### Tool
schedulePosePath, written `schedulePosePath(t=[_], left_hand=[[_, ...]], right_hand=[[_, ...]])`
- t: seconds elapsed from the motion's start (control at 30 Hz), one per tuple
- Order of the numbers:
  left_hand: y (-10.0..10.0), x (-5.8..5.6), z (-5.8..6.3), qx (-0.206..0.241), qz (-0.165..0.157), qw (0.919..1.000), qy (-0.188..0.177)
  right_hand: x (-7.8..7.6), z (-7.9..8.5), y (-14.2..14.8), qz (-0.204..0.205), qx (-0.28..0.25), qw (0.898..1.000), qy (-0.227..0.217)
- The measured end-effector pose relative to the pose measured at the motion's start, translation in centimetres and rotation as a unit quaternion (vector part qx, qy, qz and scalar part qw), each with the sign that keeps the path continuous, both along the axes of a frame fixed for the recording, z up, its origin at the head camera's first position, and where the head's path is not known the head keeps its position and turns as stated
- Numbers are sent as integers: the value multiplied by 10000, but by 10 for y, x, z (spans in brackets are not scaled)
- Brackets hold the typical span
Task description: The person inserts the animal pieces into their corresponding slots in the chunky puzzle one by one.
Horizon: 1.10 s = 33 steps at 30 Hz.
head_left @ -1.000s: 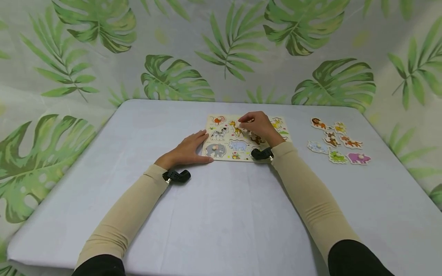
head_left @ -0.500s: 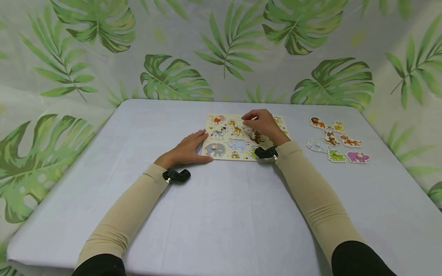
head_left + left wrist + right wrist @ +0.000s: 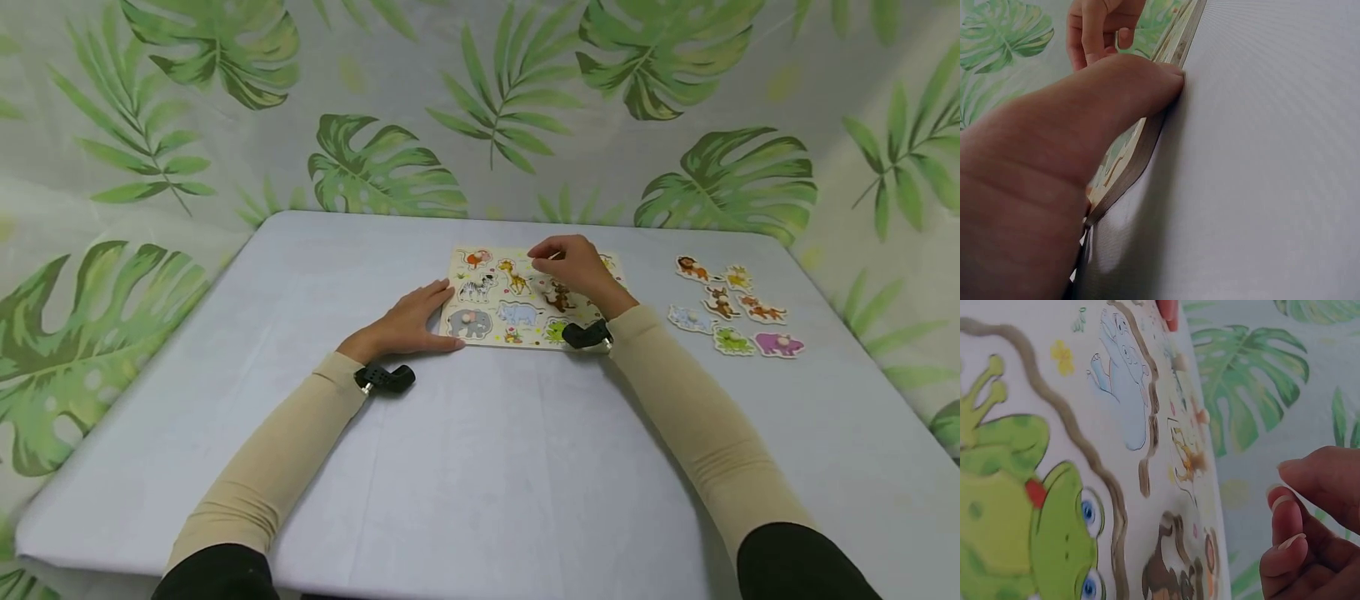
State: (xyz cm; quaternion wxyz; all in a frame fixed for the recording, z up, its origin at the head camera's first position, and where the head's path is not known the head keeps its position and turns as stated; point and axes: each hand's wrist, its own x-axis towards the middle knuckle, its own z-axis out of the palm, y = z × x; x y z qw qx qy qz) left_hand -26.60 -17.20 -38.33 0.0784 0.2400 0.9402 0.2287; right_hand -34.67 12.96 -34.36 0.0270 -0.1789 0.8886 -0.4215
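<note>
A pale wooden animal puzzle board [image 3: 491, 339] lies on the table. My left hand [image 3: 405, 323] rests at its left edge, fingers extended and thumb [image 3: 1147, 81] on the front edge. My right hand [image 3: 576, 268] hovers over the back of the board with fingers loosely bent; nothing shows between thumb and fingertips in the right wrist view. An elephant piece [image 3: 469, 324] with a knob sits in the front left recess. The giraffe [image 3: 514, 277] and zebra [image 3: 475, 289] are behind it. Bare recesses show a blue hippo [image 3: 1125, 381] and a green frog [image 3: 1066, 531].
Several loose animal pieces lie right of the board: a lion [image 3: 692, 267], a yellow piece [image 3: 738, 276], a brown one [image 3: 720, 302], a tiger [image 3: 763, 310], a light blue one [image 3: 691, 317], a green frog [image 3: 732, 340] and a purple hippo [image 3: 778, 344]. Leaf-patterned cloth hangs behind the table.
My right hand has drawn away from the giraffe and shifted right, uncovering the giraffe and the frog recess. My left hand stays at the board's left edge.
</note>
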Motion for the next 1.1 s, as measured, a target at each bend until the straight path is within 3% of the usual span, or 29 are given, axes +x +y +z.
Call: schedulePosePath(t=[0.43, 0.67, 1.1], left_hand=[[0, -1, 2, 20, 17, 10000, 19], [0, 2, 1, 63, -16, 10000, -8], [0, 0, -1, -10, 42, 10000, 65]], right_hand=[[28, 13, 37, 105, 67, 9990, 418], [43, 15, 61, -83, 236, 9971, 724], [60, 18, 90, -209, 570, 9952, 766]])
